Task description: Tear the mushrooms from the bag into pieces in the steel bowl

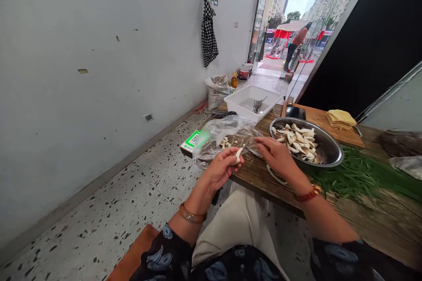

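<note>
My left hand [224, 167] is closed, pinching a slim white piece of mushroom [239, 155] between thumb and fingers above the table's near edge. To its right, my right hand [275, 156] reaches over the table with its fingers stretched out; nothing shows in them. Under that hand lie a metal blade [254, 153] and a pale curved handle [276, 175], perhaps one tool partly covered. Torn mushroom pieces [298, 140] fill much of a steel bowl [338, 153] beside my right hand. Small mushroom scraps [225, 142] lie by a clear plastic bag [227, 127].
Behind the bag stands a white tub [237, 100] with metal utensils inside. Right of the bowl are chopped greens [352, 178] and a wooden board [316, 122] with stacked yellowish sheets [341, 118]. A QR-code box [191, 142] sits at the table's left corner. One person is outside the doorway.
</note>
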Available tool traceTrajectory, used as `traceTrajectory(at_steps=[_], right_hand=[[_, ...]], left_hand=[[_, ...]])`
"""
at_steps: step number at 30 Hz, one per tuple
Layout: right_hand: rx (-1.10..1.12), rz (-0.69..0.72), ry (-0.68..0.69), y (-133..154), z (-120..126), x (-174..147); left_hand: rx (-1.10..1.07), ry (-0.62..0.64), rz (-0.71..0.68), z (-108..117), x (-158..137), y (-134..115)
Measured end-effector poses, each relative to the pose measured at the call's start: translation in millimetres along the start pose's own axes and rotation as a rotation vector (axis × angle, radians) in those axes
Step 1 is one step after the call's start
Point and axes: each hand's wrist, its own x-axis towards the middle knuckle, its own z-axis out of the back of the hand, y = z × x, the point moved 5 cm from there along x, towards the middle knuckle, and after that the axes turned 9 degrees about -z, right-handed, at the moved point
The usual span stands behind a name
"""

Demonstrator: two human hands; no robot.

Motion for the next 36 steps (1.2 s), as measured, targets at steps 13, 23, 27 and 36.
traceTrajectory(at_steps=[13,23,27,36], right_hand=[[-0.569,-0.175,0.186,-61.2,7.6,-76.8],[0.239,-0.575,0.206,-91.3,57.3,-115.8],[0.667,-0.75,0.237,-67.2,61.0,-126.1],[0.454,-0.486,0.444,-17.6,20.9,-96.9]], left_hand=[[-0.042,-0.042,0.021,6.9,1.4,19.3],[-0.249,-0.075,0.115,16.1,3.2,23.0],[-0.275,-0.017,0.134,11.4,4.0,25.3],[-0.237,0.058,0.092,11.6,0.9,18.5]])
